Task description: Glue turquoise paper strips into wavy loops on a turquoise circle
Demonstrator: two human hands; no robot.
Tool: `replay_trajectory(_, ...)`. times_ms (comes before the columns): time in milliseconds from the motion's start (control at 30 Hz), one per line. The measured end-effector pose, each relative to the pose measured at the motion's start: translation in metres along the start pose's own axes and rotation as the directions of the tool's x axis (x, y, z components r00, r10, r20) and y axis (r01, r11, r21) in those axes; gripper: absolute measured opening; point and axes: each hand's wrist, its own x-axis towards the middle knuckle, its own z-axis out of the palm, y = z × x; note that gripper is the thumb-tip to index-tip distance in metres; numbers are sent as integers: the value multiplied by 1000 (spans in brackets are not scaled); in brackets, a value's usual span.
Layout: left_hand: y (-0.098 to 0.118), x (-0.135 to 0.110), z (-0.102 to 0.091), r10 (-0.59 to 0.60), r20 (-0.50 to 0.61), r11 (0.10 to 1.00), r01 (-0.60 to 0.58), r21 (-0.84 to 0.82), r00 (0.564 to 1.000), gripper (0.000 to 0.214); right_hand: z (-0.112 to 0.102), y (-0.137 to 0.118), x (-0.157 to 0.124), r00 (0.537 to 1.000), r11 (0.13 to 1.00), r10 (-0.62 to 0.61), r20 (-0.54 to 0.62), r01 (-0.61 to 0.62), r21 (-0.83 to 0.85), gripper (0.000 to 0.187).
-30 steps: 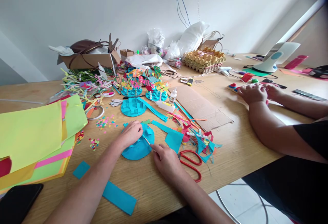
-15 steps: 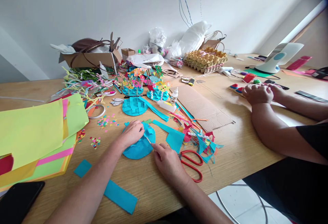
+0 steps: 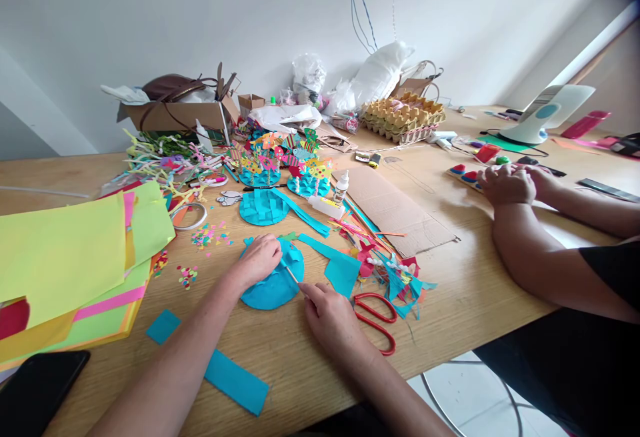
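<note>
Head view shows very little change over the last second: the right hand (image 3: 331,319) seems to draw back slightly, baring a bit more of the pale thin stick (image 3: 292,275) pinched in its fingers, while the left hand (image 3: 260,258) stays at the blue disc (image 3: 273,292). The work, it seems, remains fine handling at one spot on that disc, which lies flat on the table (image 3: 305,377) before the person. The left hand's fingers bend down onto the disc's upper part; whether they grip anything cannot be told. The right hand is at the disc's 4 o'clock, just beside its rim, the stick reaching in toward the left fingertips.

With the disc as the dial's centre, a cardboard box (image 3: 175,119) stands at 11 o'clock, a brown bag (image 3: 170,89) lying in it. A clear plastic bag (image 3: 309,73), at 12, holds something colourful but indistinct. Stacked egg trays (image 3: 395,123) sit at 1 o'clock. Nearer on that line, a white nozzle bottle (image 3: 341,187) stands upright; its contents are hidden.
</note>
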Motion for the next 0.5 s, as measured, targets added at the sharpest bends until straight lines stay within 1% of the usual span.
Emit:
replay_trajectory(100, 0, 0, -1, 2, 2, 1000, -2, -9, 1000, 22, -6, 3, -9, 1000, 1000, 13, 14, -13, 14, 34)
replay_trajectory(233, -1, 0, 0, 3, -2, 1000, -3, -15, 1000, 21, -10, 3, -12, 1000, 1000, 22, -11, -22, 23, 34)
replay_trajectory(500, -5, 1, 5, 27, -28, 1000, -27, -11, 999, 21, 0, 0, 12, 1000, 995, 16, 14, -14, -98, 32)
